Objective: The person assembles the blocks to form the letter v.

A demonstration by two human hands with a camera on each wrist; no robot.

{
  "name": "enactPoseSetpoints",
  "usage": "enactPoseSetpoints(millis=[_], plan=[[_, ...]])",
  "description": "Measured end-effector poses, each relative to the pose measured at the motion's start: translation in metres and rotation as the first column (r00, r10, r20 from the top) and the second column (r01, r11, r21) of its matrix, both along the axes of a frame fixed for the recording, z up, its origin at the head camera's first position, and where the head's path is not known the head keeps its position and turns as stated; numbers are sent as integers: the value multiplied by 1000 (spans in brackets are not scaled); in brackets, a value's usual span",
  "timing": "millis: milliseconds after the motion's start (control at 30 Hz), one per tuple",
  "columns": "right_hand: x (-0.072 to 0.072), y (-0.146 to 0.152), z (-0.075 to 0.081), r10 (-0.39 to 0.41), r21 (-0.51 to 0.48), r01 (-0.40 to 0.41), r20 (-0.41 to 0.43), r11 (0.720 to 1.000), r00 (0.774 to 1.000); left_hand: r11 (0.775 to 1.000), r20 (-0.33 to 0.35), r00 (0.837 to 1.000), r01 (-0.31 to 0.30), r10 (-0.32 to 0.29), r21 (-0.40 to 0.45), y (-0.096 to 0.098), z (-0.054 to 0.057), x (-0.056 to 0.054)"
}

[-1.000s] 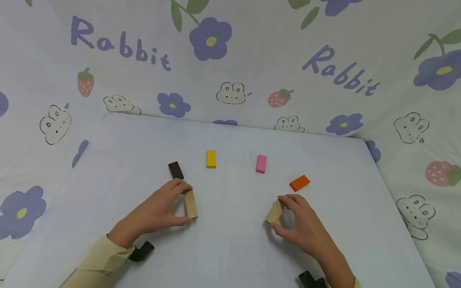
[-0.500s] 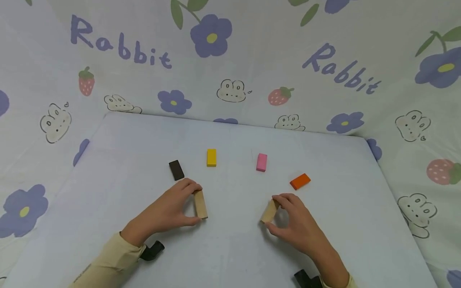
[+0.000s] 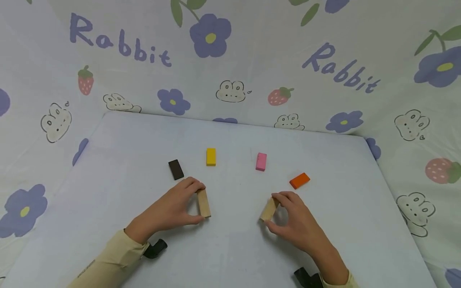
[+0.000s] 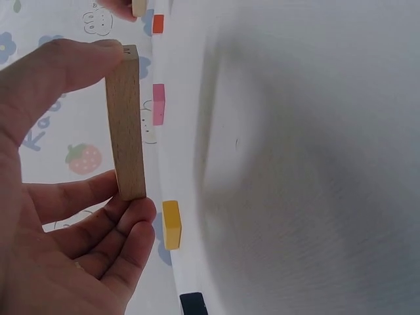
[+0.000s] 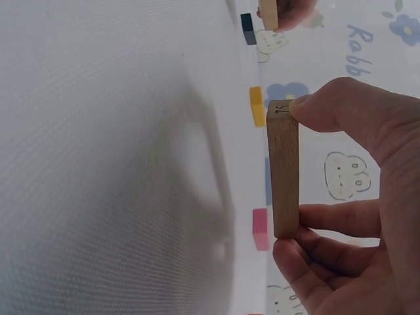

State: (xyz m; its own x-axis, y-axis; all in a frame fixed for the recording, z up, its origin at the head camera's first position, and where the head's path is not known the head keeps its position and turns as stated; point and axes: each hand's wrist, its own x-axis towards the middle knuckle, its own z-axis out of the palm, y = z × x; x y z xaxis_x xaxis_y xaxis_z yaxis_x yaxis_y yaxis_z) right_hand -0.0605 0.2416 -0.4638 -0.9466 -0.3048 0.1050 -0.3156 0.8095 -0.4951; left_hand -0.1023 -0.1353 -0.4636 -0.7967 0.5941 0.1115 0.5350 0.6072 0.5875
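Observation:
My left hand [image 3: 173,210] pinches a plain wooden block [image 3: 203,203] by its two ends, thumb at the near end and fingers at the far end. In the left wrist view this block [image 4: 126,125] is held above the white surface. My right hand [image 3: 300,222] holds a similar wooden block [image 3: 269,209] the same way, tilted, with its shadow below. A dark mark like a number shows on the end of that block [image 5: 285,170] by the thumb in the right wrist view. A gap lies between the two blocks.
Beyond the hands, a black block [image 3: 176,169], a yellow block [image 3: 211,157], a pink block [image 3: 261,162] and an orange block [image 3: 299,181] lie in a loose arc on the white table [image 3: 230,256]. A patterned cloth [image 3: 252,48] hangs behind.
The left hand has carried its wooden block to the right, and the right hand has brought its block slightly left, so the two are closer. The coloured blocks have stayed put.

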Motion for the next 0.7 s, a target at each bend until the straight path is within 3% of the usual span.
enactPoseSetpoints(millis=[267,533,700], plan=[[-6,-4,4,10,24,-10,1,1000,1000,1000,-19,1000,5,-5,-2,7,2,-5],[-9,-10,6,27,-6,-27,5,1000,1000,999,38,999,33,-33,4,16,5,-9],[-10,-15,4,33,-12,-32,24,999,999,999,34,999,31,-31,-8,20,4,-11]])
